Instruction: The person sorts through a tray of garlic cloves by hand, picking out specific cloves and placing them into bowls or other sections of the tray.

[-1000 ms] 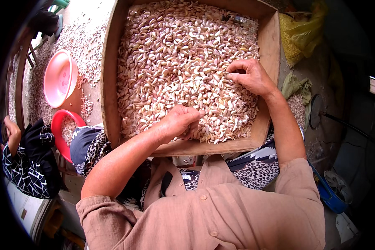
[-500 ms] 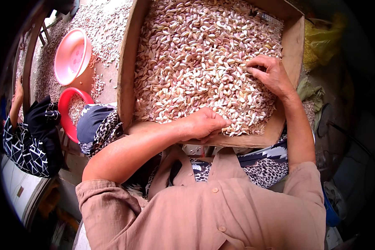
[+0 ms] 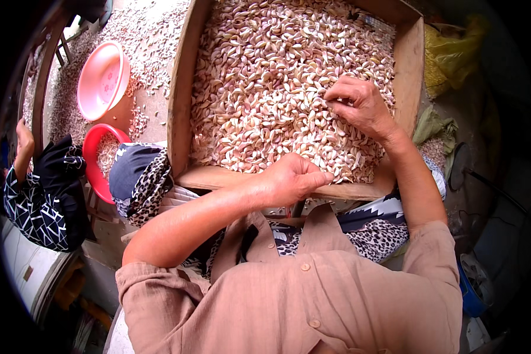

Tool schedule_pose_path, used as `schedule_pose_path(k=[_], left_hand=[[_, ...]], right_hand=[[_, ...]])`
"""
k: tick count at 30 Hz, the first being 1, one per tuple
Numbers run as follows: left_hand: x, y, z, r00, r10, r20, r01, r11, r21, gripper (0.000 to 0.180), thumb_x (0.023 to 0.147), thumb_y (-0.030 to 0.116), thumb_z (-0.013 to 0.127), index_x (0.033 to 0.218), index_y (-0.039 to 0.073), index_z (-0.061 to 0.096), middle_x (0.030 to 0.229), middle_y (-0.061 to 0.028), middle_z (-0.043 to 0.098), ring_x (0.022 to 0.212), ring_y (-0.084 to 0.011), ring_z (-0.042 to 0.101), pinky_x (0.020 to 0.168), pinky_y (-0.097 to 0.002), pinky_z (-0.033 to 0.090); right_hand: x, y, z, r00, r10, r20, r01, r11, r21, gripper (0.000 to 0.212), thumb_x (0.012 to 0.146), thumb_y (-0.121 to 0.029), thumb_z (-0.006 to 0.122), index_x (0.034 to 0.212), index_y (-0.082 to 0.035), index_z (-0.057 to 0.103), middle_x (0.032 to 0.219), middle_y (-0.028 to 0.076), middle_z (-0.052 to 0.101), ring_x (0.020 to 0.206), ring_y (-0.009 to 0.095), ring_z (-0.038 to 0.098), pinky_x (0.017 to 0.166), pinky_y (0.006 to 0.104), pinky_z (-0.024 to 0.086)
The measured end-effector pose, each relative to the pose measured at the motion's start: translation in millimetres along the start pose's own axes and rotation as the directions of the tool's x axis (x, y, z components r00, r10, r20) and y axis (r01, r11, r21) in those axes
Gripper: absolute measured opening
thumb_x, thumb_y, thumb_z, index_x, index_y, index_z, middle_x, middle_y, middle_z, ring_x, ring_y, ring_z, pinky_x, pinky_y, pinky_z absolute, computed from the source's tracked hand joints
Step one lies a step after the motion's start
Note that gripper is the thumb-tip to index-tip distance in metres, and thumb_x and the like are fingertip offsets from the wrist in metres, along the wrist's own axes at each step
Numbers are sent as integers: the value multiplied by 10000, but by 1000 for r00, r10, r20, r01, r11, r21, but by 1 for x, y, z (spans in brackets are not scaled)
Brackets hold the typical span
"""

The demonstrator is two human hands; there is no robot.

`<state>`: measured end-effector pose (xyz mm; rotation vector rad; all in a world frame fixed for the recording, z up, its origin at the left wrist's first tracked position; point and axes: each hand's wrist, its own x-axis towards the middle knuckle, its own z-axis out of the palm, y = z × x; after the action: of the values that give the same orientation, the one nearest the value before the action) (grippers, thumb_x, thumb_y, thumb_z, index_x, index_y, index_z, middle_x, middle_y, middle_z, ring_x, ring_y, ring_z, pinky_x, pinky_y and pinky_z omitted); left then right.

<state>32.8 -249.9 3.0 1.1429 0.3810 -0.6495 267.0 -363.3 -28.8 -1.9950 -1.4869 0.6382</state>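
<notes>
A shallow wooden tray [image 3: 179, 112] lies before me, spread with pinkish-white garlic cloves [image 3: 277, 76]. Over its near edge, my left hand [image 3: 295, 180] is closed, fingers curled under and thumb pointing right at the cloves. Whatever it may hold is hidden. Farther right, my right hand [image 3: 360, 106] is just above the cloves, its bent fingers and thumb drawn into a pinch. I cannot make out what, if anything, lies between the tips.
Left of the tray stand a pink basin [image 3: 103, 79] and a red basin [image 3: 91, 153] with cloves inside. More cloves cover the floor [image 3: 153, 41]. Another person's arm [image 3: 23, 147] shows at far left. A yellow bag [image 3: 454, 56] lies right of the tray.
My right hand has moved left over the cloves. My left hand has shifted slightly right along the near edge. The tray's right side sits a little farther left in view.
</notes>
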Motion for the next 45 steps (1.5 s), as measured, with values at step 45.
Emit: schedule_pose_path(k=[45], left_hand=[[-27,-14,2,899,427,93,-321,790,-523,537,1094,407,519,638,134,440,569,12,443,468,-93,452,432,-245,365]], right_hand=[[67,-121,175,713,-659,242,701,655,-282,282,826,-245,698,1095,-166,677,1244,90,619,1260,313,539,1119,515,373]])
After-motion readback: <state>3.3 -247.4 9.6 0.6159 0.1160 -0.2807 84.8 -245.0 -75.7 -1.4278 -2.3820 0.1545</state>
